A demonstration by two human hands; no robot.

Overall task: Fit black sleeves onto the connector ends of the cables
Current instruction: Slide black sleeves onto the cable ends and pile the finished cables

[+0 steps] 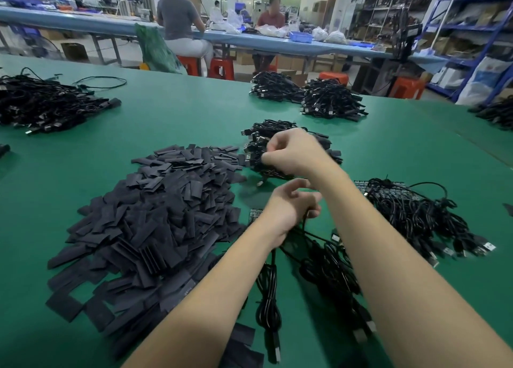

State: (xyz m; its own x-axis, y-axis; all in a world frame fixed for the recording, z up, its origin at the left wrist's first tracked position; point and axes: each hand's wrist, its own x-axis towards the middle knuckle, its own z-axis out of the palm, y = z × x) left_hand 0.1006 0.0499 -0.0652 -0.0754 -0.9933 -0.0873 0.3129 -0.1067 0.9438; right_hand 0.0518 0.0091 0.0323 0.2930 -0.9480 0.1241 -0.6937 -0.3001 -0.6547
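Note:
A big heap of flat black sleeves (161, 217) lies on the green table, left of centre. My left hand (291, 209) grips a bunch of black cables (277, 278) that hang toward me beneath my wrist. My right hand (294, 152) reaches farther out, its fingers curled into a pile of sleeved cables (266, 134) just beyond the sleeve heap; what exactly it pinches is hidden. More black cables with USB plugs (427, 223) lie to the right of my right forearm.
Other cable piles sit at the far left (41, 104), the far centre (330, 101) and the right edge (497, 112). Two loose sleeves (241, 348) lie near the front edge. People sit at a blue bench (111, 24) beyond the green table (180, 112).

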